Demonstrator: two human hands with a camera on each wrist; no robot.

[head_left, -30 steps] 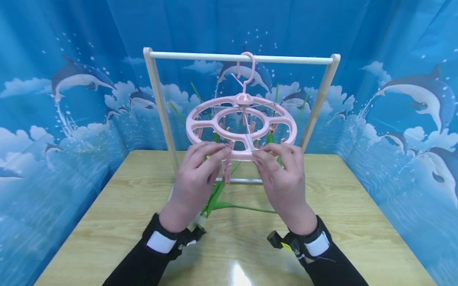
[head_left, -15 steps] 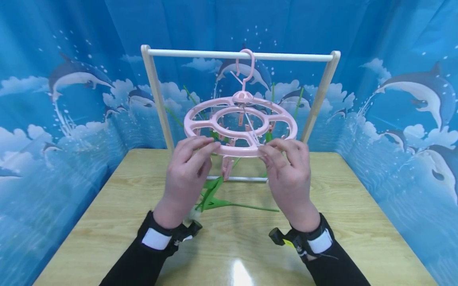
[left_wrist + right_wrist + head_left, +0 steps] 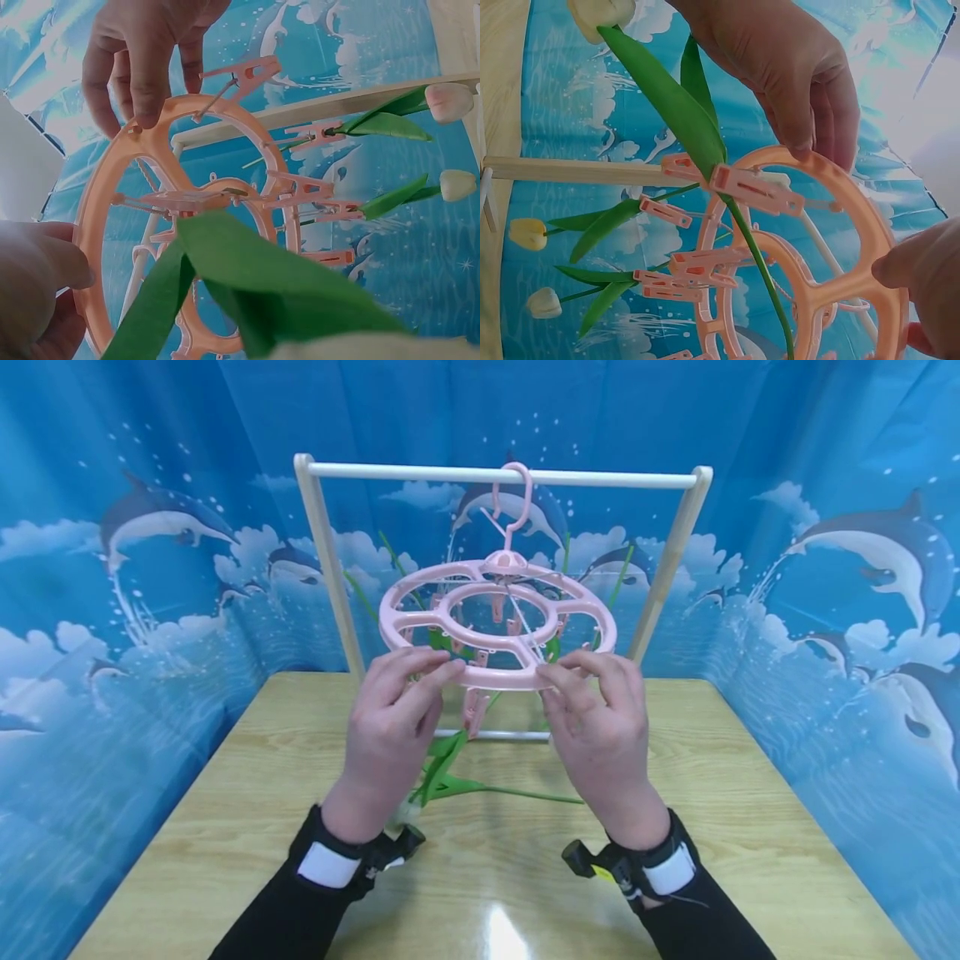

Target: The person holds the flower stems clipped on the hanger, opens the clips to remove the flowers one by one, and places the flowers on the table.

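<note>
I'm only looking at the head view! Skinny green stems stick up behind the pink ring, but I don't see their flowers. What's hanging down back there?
Observer: Tulips, bloom end down. The right wrist view shows a yellow tulip.
Operator: Ooh! What stops it from falling?
Observer: A clip hanging from the ring pinches it, right beside its leaves.
Operator: Are they all yellow?
Observer: No. The left wrist view shows one that looks like a pale pink tulip.
</note>
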